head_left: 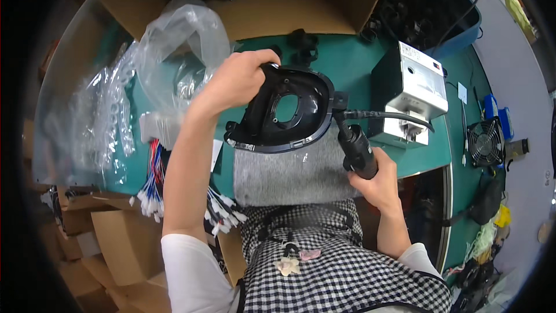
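Note:
My left hand (240, 78) is closed round the upper left edge of a black plastic housing (315, 101), a D-shaped shell with a round opening. It is held up over a grey cloth mat (278, 177) on the bench. In my right hand (379, 179) is a black electric screwdriver (359, 153), tilted, its front end at the housing's right side. Whether the bit touches a screw is hidden. A small dark block (340, 100) shows at that same side.
A silver-and-black box-shaped machine (417, 81) stands at the right. Behind is a cardboard box (278, 20) holding black parts, beside a dark blue bin (463, 37). Clear plastic bags (185, 40) and bundled wires with white connectors (153, 182) lie left. A fan (485, 142) sits far right.

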